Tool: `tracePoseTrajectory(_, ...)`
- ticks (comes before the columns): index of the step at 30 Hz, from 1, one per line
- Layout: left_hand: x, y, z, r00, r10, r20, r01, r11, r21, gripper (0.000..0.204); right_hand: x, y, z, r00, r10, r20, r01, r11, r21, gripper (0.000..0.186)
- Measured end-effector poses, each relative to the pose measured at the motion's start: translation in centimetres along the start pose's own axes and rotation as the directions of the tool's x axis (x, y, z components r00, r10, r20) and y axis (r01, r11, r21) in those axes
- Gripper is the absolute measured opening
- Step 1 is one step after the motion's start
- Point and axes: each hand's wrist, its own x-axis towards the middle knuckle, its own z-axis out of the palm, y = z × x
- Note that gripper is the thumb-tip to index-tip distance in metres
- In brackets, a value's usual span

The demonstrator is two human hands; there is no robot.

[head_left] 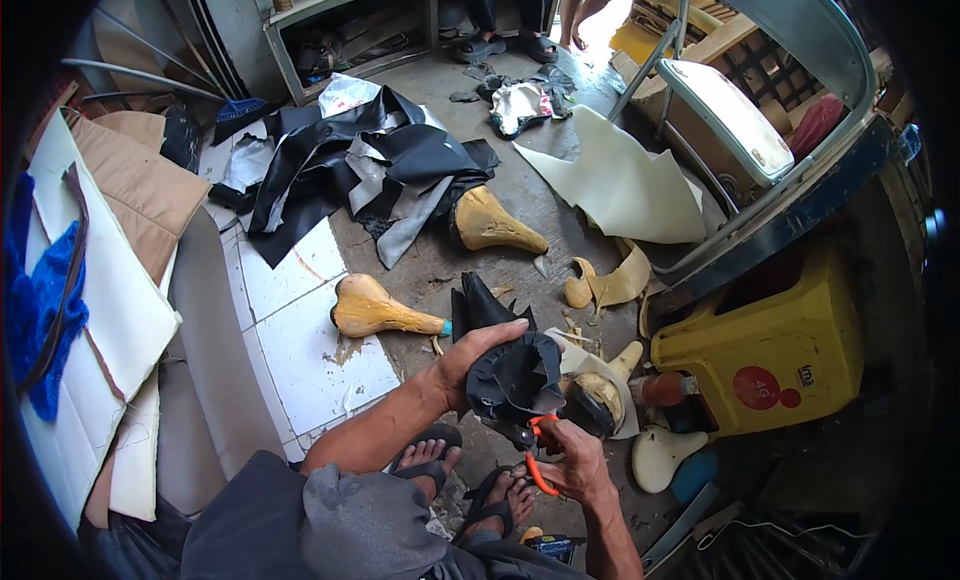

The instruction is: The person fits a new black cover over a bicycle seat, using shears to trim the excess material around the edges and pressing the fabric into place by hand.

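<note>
Above a pair of feet in black sandals (pixel 432 460), near the middle of the view: a hollow black saddle-shaped cover with a pleated rim (pixel 515 375), lifted clear of the floor, open side up. Just beyond it, black pointed flaps (pixel 484 302); joined to the cover or separate, impossible to tell. Both hands full. Gripped from the left by the left hand (pixel 474 356), with thumb laid along the upper edge and fingers mostly hidden behind the cover. Closed around a pair of orange-handled pliers (pixel 535 470), the right hand (pixel 580 460), with the tool's dark metal head right at the cover's near rim; bite on the material too small to make out.

To the left of the cover, on a floor of white tiles and grey concrete (pixel 320 352), a worn yellow saddle-shaped foam block with a teal tip (pixel 375 308); farther off, a second yellow foam block (pixel 490 222), beside a heap of black sheeting (pixel 410 158). Near the right hand, a partly bare saddle (pixel 595 395) on pale sheet material, then a reddish bottle (pixel 662 389), a cream saddle-shaped piece (pixel 660 458) and a yellow plastic container with a red disc (pixel 800 325).
</note>
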Motion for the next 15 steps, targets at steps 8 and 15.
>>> tracePoseTrajectory(8,0.2,-0.5,-0.7,0.996,0.058,-0.068,-0.06,0.998,-0.026,0.057,-0.7,-0.8,1.2,0.995,0.095,-0.029,-0.094,0.995,0.031,0.056)
tracePoseTrajectory(15,0.1,-0.7,0.1,0.996,0.033,-0.084,-0.035,0.999,-0.026,0.057,-1.3,-1.1,1.1,0.985,0.166,0.04,-0.17,0.973,0.155,0.044)
